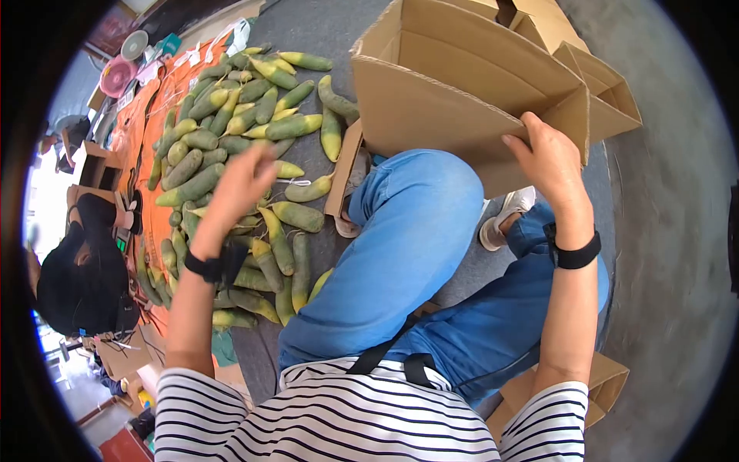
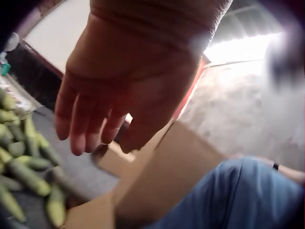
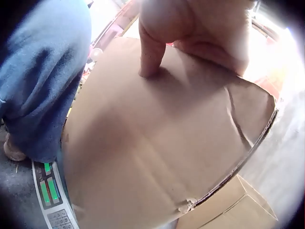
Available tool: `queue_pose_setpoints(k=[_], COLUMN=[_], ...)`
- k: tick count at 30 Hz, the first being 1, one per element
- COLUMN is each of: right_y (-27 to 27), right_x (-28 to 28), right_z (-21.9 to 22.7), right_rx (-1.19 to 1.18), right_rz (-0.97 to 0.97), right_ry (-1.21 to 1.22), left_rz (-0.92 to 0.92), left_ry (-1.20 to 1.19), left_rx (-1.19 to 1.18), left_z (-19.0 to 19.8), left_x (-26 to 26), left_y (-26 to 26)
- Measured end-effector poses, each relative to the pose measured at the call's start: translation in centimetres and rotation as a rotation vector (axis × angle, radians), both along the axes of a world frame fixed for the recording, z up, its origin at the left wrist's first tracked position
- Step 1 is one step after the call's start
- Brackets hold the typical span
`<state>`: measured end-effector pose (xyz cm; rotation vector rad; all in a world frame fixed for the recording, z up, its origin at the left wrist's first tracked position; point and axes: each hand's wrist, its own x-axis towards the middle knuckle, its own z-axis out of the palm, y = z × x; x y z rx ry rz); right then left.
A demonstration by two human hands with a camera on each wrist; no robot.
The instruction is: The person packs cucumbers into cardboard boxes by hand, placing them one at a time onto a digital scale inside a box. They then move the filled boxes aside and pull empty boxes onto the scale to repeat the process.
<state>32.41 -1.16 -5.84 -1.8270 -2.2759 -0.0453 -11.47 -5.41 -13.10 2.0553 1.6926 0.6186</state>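
Observation:
My right hand [image 1: 548,162] grips the top edge of an open cardboard box [image 1: 439,115], the thumb pressed on its outer face and the fingers over the edge. In the right wrist view the thumb [image 3: 151,59] lies against that brown panel. The box stands tilted in front of my knees. My left hand [image 1: 248,179], blurred, is in the air over the pile of green radishes [image 1: 204,138]. In the left wrist view the left hand [image 2: 128,90] holds nothing, its fingers loosely extended, with the box beyond it.
Radishes lie on grey matting [image 1: 300,31] and an orange sheet [image 1: 146,154]. More cardboard boxes [image 1: 604,88] stand behind and beside me [image 1: 608,385]. A scale with green displays [image 3: 50,191] shows below the box. Another person in black [image 1: 85,269] is at the left.

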Motion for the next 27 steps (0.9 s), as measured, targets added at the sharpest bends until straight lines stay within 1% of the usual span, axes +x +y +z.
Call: queue_pose_setpoints(k=[1, 2, 3, 5, 6, 8, 9, 10, 11, 13, 14, 15, 16, 17, 18, 19, 20, 22, 23, 25, 26, 27], right_y=[0.1, 0.1, 0.1, 0.2, 0.2, 0.3, 0.3, 0.4, 0.5, 0.5, 0.6, 0.5, 0.5, 0.5, 0.4, 0.4, 0.4, 0.6, 0.6, 0.5, 0.5, 0.4], right_x=[-0.1, -0.2, -0.4, -0.6, -0.7, -0.9, -1.0, -1.2, -1.1, -0.7, -0.8, -1.0, -0.7, -0.8, -0.7, -0.6, -0.5, -0.4, -0.3, -0.2, -0.2, -0.2], right_z=[-0.1, -0.1, 0.1, 0.4, 0.4, 0.4, 0.4, 0.1, -0.2, -0.3, -0.3, -0.1, -0.4, -0.2, -0.4, -0.4, -0.4, -0.4, -0.4, -0.4, -0.4, -0.4], right_rx=[0.0, -0.005, -0.023, -0.031, -0.034, -0.047, -0.041, -0.042, -0.008, 0.038, 0.007, -0.016, 0.008, 0.006, 0.044, 0.042, 0.037, 0.033, 0.021, 0.035, 0.043, 0.046], right_rz=[0.003, 0.021, 0.001, -0.028, -0.013, -0.067, -0.069, -0.067, -0.042, -0.032, -0.059, -0.093, -0.084, -0.097, -0.072, -0.064, -0.052, -0.064, -0.052, -0.054, -0.038, -0.037], right_ry=[-0.006, -0.01, -0.016, -0.051, -0.057, -0.04, -0.027, -0.035, -0.037, -0.035, -0.012, -0.047, -0.034, -0.035, -0.018, -0.002, 0.018, 0.011, -0.003, -0.003, -0.01, -0.022], left_rz=[0.035, 0.148, 0.235, 0.374, 0.407, 0.443, 0.56, 0.672, 0.661, 0.892, 0.884, 0.869, 0.898, 0.927, 1.008, 1.092, 1.103, 1.189, 1.173, 1.036, 0.94, 0.825], left_ry=[0.089, 0.134, 0.22, 0.272, 0.232, 0.181, 0.061, -0.06, -0.067, -0.2, -0.252, -0.303, -0.495, -0.4, -0.548, -0.692, -0.8, -0.818, -0.809, -0.771, -0.796, -0.741], left_rx=[-0.068, -0.243, -0.373, -0.642, -0.696, -0.754, -0.813, -0.868, -0.869, -0.751, -0.716, -0.682, -0.69, -0.688, -0.709, -0.732, -0.786, -0.762, -0.757, -0.793, -0.557, -0.537], left_z=[-3.4, -8.0, -11.2, -17.8, -19.8, -23.9, -26.4, -28.1, -29.4, -31.3, -31.5, -31.4, -31.0, -33.4, -30.4, -26.3, -24.5, -19.5, -17.9, -14.8, -11.5, -9.8], left_x=[-2.6, -5.7, -7.7, -10.5, -11.0, -11.6, -11.7, -11.7, -11.4, -10.1, -9.9, -9.8, -9.7, -11.3, -10.1, -9.5, -9.8, -8.6, -8.8, -8.7, -5.8, -5.7], left_y=[-2.7, -5.7, -8.9, -14.9, -17.3, -20.7, -21.8, -22.6, -23.2, -22.7, -22.4, -22.3, -22.2, -22.6, -21.5, -20.8, -20.3, -18.4, -17.4, -15.5, -13.9, -12.3])
